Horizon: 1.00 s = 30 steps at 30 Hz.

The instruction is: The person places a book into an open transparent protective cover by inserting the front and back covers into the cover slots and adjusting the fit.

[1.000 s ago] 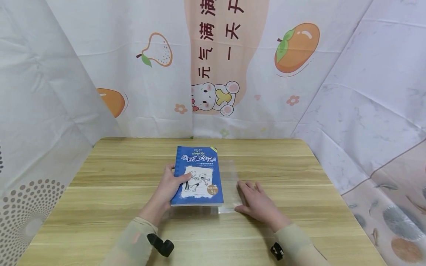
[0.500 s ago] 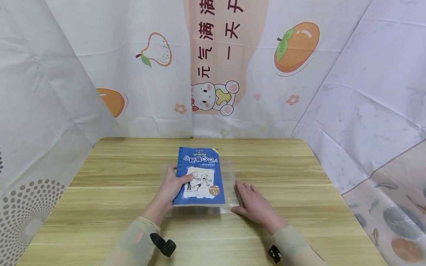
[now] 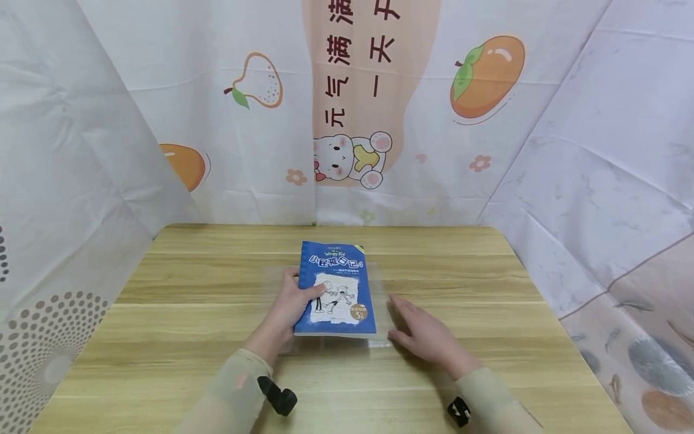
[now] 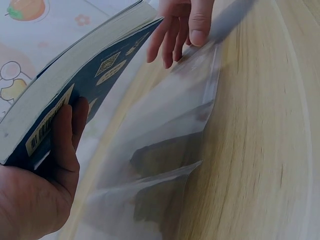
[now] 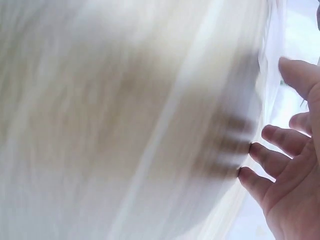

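Observation:
My left hand (image 3: 290,304) grips a blue paperback book (image 3: 336,289) by its left edge, thumb on the front cover. The left wrist view shows the fingers of that hand (image 4: 42,185) under the back cover, beside a barcode, with the book (image 4: 80,75) raised and tilted. Under it a clear plastic book cover (image 3: 382,295) lies on the table, creased along its near edge. Beside the right edge of this sheet is my right hand (image 3: 425,337), palm down. Its fingers are spread and loosely bent in the right wrist view, fingertips at the tabletop, holding nothing.
A wood-grain table (image 3: 206,325) spans the area in front of me. White printed curtains (image 3: 260,138) stand behind it and along both sides. A black camera mount (image 3: 278,396) sits on my left wrist, another (image 3: 459,411) on my right.
My left hand has carried the book a little to the right over the plastic cover. My right hand has shifted slightly left, then back right, ending just off the sheet's right edge.

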Tool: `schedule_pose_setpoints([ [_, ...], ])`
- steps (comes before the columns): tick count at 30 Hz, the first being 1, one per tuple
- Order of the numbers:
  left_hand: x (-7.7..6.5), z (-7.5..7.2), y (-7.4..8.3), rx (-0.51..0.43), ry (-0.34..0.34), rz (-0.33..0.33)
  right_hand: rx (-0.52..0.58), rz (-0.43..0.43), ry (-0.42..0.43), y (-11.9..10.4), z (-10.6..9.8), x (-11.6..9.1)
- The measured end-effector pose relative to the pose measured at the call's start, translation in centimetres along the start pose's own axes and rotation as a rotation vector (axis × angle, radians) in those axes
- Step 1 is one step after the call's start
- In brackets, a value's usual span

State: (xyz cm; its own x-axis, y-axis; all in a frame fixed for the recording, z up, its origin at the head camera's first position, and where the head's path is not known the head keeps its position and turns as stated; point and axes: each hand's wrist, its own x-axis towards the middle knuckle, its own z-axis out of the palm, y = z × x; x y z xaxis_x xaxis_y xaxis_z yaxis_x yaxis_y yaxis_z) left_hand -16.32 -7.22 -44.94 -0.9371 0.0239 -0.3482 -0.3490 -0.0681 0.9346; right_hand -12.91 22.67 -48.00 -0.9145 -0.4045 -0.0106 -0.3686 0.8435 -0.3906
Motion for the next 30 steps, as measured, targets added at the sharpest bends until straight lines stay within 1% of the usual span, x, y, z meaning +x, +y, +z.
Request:
schedule_pose_setpoints([
  [4, 0.4, 0.7, -0.3, -0.016, -0.022, 0.007, -0.037, -0.002, 0.013, 0.8, -0.5, -0.3],
  [9, 0.4, 1.7, -0.6, -0.039, -0.045, 0.022, -0.019, 0.002, 0.039, 1.1, -1.1, -0.6],
  [15, 0.5, 2.6, -1.2, -0.033, -0.062, 0.01, -0.007, 0.012, 0.074, 1.0, -1.5, -0.5],
  [22, 1.1, 3.1, -2.4, 0.006, -0.044, 0.039, 0.0, -0.004, 0.075, 0.8, -1.6, -0.3],
  [26, 1.2, 3.4, -3.2, 0.055, -0.022, 0.044, 0.003, -0.005, 0.069, 0.6, -1.5, -0.3],
  [30, 1.2, 3.5, -3.4, 0.131, 0.019, 0.041, -0.001, -0.027, 0.07, 0.4, -1.3, -0.3],
])
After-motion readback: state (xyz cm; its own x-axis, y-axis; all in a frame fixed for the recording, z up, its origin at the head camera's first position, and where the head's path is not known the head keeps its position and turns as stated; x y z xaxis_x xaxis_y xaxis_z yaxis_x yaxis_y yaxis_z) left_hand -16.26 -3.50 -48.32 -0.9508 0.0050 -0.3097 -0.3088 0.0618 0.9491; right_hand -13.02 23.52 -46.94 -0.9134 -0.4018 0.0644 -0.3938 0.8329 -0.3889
